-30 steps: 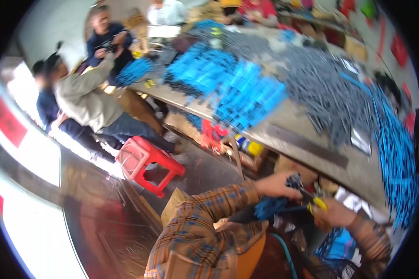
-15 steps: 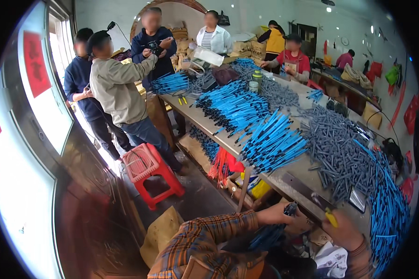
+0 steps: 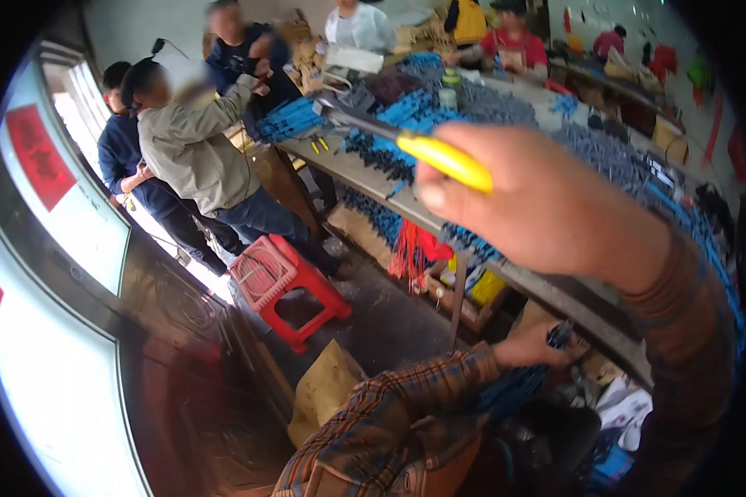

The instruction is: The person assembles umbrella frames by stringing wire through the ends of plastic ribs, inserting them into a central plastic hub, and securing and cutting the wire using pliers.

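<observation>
My right hand is raised close to the camera, shut on a cutting tool with a yellow handle whose dark jaws point left. My left hand, in a plaid sleeve, is low near my lap and grips a bundle of blue cables. Its fingers are partly hidden by the bundle. The two hands are well apart, the right one high above the left.
A long workbench covered in blue and grey cable bundles runs to the back right. Several people stand or sit around it, one in a grey jacket. A red plastic stool and a brown bag stand on the floor.
My right hand rose from beside the left hand up close to the camera, carrying the yellow-handled tool. My left hand stayed low on the blue bundle.
</observation>
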Motion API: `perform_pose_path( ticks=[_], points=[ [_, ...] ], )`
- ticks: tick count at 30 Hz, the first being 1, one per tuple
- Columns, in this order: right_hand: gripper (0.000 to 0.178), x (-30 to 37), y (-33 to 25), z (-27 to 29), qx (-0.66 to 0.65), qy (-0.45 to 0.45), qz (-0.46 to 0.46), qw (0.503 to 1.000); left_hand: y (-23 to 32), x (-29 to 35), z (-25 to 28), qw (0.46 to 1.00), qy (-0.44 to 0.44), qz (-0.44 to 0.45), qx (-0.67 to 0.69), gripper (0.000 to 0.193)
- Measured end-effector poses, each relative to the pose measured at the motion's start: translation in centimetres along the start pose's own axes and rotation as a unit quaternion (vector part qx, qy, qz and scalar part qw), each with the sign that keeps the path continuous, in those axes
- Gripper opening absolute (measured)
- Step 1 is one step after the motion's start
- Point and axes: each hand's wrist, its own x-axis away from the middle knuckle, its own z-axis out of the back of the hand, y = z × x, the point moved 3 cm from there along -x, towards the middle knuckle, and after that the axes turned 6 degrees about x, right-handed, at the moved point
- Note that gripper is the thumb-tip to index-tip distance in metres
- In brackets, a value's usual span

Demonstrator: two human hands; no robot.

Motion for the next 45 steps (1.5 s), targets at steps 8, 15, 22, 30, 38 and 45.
perform_pose_path(
  ticks=[8,15,22,30,38,45],
  points=[
    [0.012,14.3,4.2,0.4,-0.035,0.022,-0.230,0.972,-0.5,-0.4,-1.2,0.998,0.006,-0.031,0.052,0.041],
    [0.017,34.8,10.1,1.0,0.027,0.219,-0.482,0.848,0.8,0.0,-1.5,0.998,0.011,0.062,0.002,0.033],
    [0.026,47.5,13.5,0.4,0.325,0.164,-0.531,0.765,0.5,-2.8,-1.2,0.981,-0.110,0.044,0.152,0.027],
    [0.023,44.8,17.1,-0.7,0.592,0.184,-0.368,0.693,1.1,-2.8,-0.8,0.984,-0.102,0.024,0.141,0.025],
    [0.042,39.0,15.3,-17.3,-0.245,0.082,-0.419,0.870,0.3,-3.2,-2.4,0.985,-0.090,0.038,0.143,0.018],
    [0.029,33.7,17.5,-18.4,-0.246,0.200,-0.420,0.850,-0.3,-3.2,-4.0,0.990,-0.095,0.000,0.102,0.015]
  ],
)
